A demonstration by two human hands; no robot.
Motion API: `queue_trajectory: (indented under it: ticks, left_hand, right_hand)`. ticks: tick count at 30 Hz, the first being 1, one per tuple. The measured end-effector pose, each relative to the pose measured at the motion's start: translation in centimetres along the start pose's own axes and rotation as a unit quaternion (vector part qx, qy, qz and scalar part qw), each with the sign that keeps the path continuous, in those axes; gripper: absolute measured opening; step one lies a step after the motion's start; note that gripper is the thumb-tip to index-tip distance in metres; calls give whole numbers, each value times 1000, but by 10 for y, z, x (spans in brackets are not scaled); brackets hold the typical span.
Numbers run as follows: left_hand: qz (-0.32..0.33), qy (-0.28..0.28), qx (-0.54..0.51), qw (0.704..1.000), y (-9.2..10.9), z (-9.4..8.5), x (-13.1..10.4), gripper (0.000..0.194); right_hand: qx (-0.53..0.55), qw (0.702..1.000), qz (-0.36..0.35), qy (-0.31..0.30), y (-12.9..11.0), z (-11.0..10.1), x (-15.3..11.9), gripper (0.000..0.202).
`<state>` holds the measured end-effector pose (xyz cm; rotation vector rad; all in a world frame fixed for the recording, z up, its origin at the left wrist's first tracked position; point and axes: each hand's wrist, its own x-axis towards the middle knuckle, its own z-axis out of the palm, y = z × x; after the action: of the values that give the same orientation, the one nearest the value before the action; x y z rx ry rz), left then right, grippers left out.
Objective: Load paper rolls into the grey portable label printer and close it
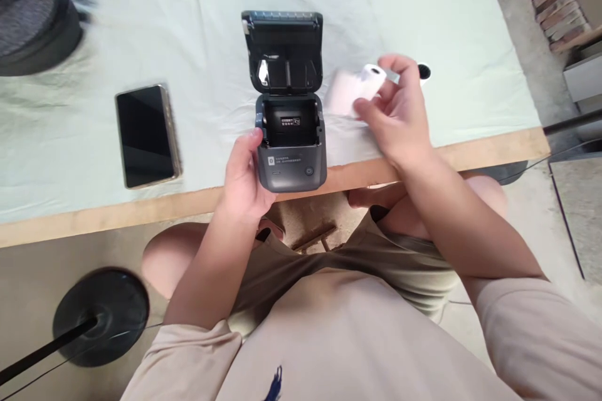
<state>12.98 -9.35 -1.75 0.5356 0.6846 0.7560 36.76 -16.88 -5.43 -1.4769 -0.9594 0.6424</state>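
My left hand (247, 175) is closed around the left side of a dark grey label printer (294, 166). The printer's lid (285, 53) stands up, and the bay below it shows a small printed label at the back and no roll inside. To the right, my right hand (399, 106) grips a white paper roll (374, 78) between thumb and fingers; a dark core hole shows at its end. A blurred white shape (343, 94) adjoins it, perhaps more of the paper. Partly behind my right hand lies another white roll (424, 72), its dark hole facing me.
A black-screened phone (147, 136) lies on the pale cloth-covered table (211, 19) at the left. A black bag (37, 19) sits at the far left corner. The wooden table edge (188, 203) runs before my knees. A round black stand base (101, 316) is on the floor.
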Motion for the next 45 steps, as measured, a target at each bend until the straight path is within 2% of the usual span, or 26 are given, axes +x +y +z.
queue_trajectory:
  ticks: [2,4,6,13,18,20,23,25,27,28,30,32,34,39,41,45]
  left_hand:
    - [-7,12,2,1000,-2,-1,1,27]
    - [-14,15,8,1000,-3,-3,2,20]
    - [-18,12,14,1000,-4,-4,3,16]
    - [-32,1,25,999,-3,-6,4,19]
    - [-38,20,22,999,-2,-3,3,18]
    - [-32,26,17,999,-2,-2,2,18]
    - [-21,18,14,1000,-2,-2,1,19]
    - [-14,7,24,1000,-4,-3,0,20]
    - [-7,-8,43,999,-7,-4,0,24]
    - [-4,-14,51,999,-8,-4,0,25]
    - [1,-18,57,998,-11,-5,0,26]
    - [6,-20,58,998,-12,-5,-1,26]
    - [5,-24,66,998,-13,-5,-2,28]
    - [2,-29,61,998,-11,-3,-4,27]
    - [0,-30,47,998,-10,-2,-4,30]
    - [8,-56,39,998,-8,0,-5,35]
  right_hand:
    - [145,986,80,24,-7,-3,2,35]
    - [239,960,143,-9,-16,-7,2,33]
    - [278,943,179,-44,-24,-9,0,33]
    - [275,941,192,-30,-28,-1,-9,44]
    - [287,935,207,-21,-24,-1,-7,35]
    - [271,941,198,-33,-25,0,-7,35]
    - [210,967,140,-36,-34,6,-11,41]
    - [139,988,56,-29,-48,12,-16,42]
    - [40,997,-62,-36,-67,19,-22,43]
    - [-25,991,-121,-50,-76,24,-24,48]
    - [-178,955,-222,-83,-90,32,-27,57]
    - [-302,910,-264,-107,-94,39,-27,61]
    - [-375,880,-270,-108,-90,43,-26,58]
    - [-441,840,-312,-46,-77,45,-27,16]
    - [-434,834,-339,-38,-78,46,-31,23]
    - [-405,834,-368,-73,-77,49,-42,29]
